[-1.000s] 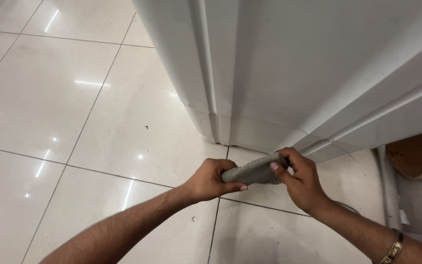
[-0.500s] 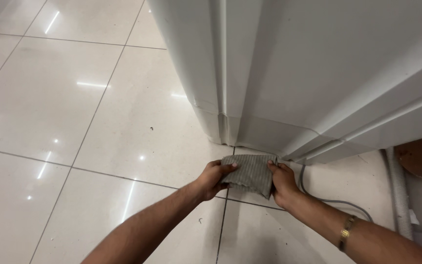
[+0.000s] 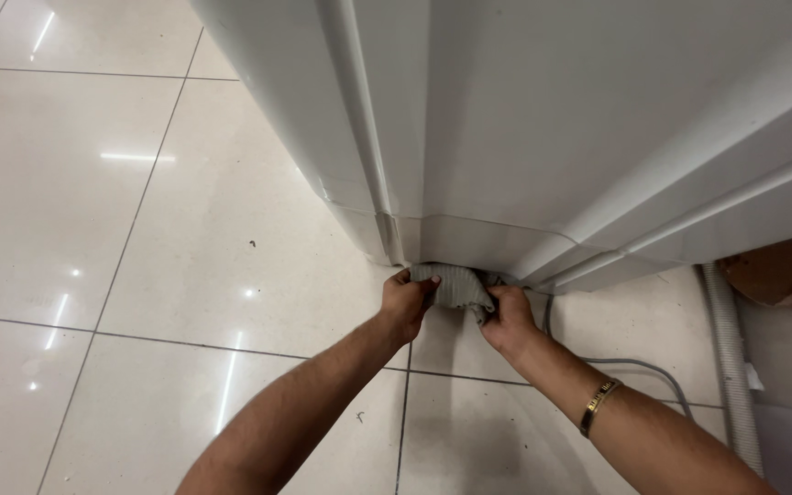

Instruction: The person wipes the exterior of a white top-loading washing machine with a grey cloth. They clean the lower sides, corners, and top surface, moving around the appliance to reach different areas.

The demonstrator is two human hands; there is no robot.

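Both hands on the grey ribbed cloth [image 3: 454, 284]: my left hand [image 3: 405, 305] has fingers pinched shut on its left edge, my right hand [image 3: 507, 317] (gold bracelet [image 3: 599, 407] on that wrist) grips the right edge. Cloth sits bunched at the bottom front corner of the white appliance [image 3: 543, 128], touching its base, just above the glossy tiled floor [image 3: 139, 229]. Grey cable [image 3: 639, 367] and ribbed drain hose [image 3: 731, 357] lie to the right.

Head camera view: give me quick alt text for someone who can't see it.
Two bare hands, the left hand and the right hand, press a folded grey ribbed cloth against the bottom edge of a large white appliance. It stands on a glossy cream tiled floor; a grey cable and a corrugated hose lie to the right.
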